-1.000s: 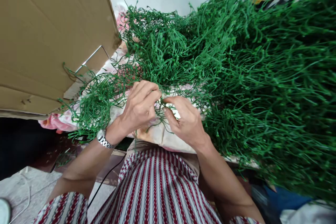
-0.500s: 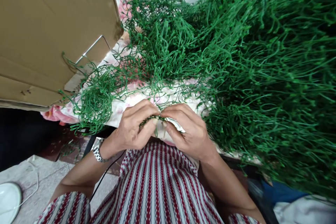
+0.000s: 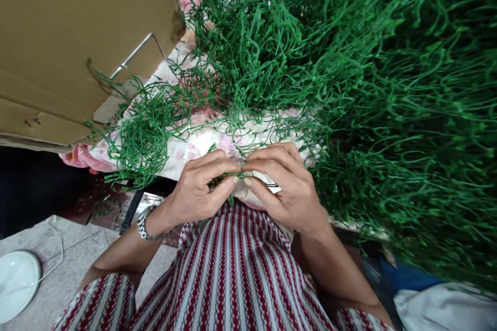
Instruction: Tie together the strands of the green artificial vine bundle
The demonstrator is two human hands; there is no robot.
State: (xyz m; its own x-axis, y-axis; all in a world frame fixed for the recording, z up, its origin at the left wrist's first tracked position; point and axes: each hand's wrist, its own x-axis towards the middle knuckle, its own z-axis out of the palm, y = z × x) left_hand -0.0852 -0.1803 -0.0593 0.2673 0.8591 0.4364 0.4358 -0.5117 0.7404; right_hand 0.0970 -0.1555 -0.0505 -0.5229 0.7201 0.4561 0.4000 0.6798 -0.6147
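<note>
My left hand (image 3: 202,183), with a metal-band watch (image 3: 143,223) on its wrist, pinches a small bunch of thin green stems (image 3: 215,181) between thumb and fingers. Fingertip to fingertip with it, my right hand (image 3: 287,186) pinches the ends of the same stems, and a few dark strands come out under its fingers. Both hands are just above my lap, at the near edge of a floral cloth (image 3: 186,152). Part of the bunch is hidden by my fingers.
A large heap of green stems (image 3: 407,114) covers the right and back of the cloth. A smaller tangle (image 3: 143,139) lies at left, beside a cardboard box (image 3: 85,26) and a bent metal wire (image 3: 134,51). A white round lid-like disc (image 3: 17,284) rests at lower left.
The view has tilted slightly, so the heap and box sit a little higher. My hands keep their pinch on the stems, with the right hand shifted slightly right.
</note>
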